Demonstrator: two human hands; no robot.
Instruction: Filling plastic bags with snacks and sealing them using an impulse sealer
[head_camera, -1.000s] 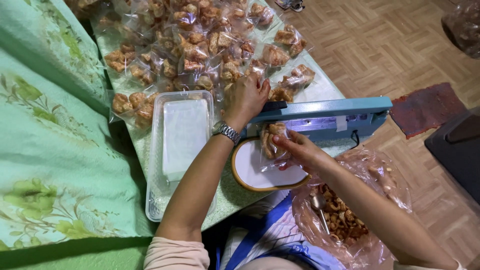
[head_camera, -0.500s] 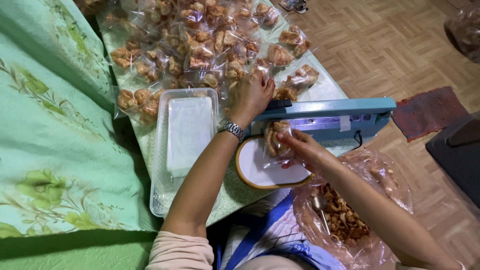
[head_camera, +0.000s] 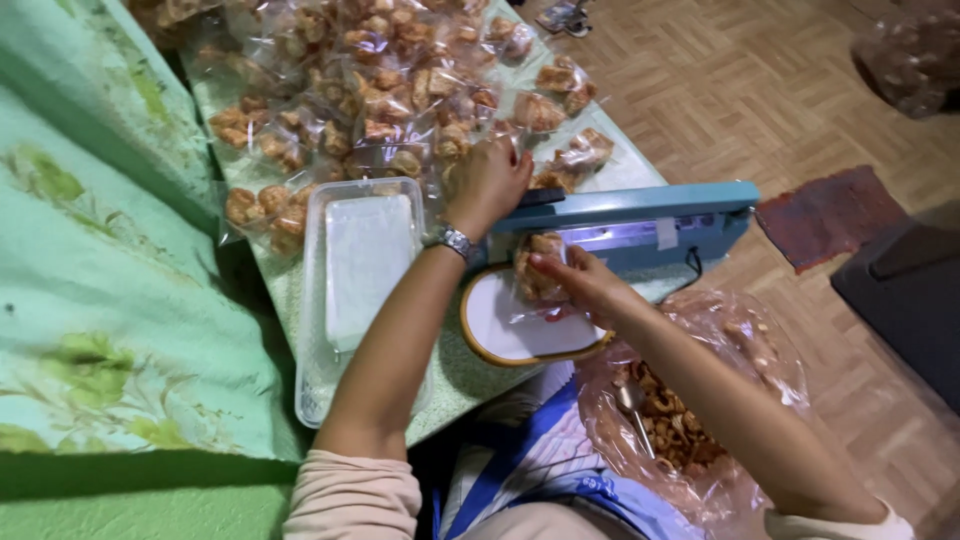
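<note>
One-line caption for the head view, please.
Left hand presses the handle of a blue heat sealer while right hand holds a small snack bag at its bar.

Both arms reach forward; the left hand (head_camera: 487, 182) presses palm-down with fingers curled, while the right hand (head_camera: 578, 284) pinches with its fingertips.

A home room serving as a small snack-packing spot.
Parquet floor (head_camera: 800, 90) and a floral green bedspread (head_camera: 90, 300) are flanking a low desk (head_camera: 450, 375) where a blue heat sealer (head_camera: 640, 215) is sitting beside piled snack bags (head_camera: 380, 80).
</note>
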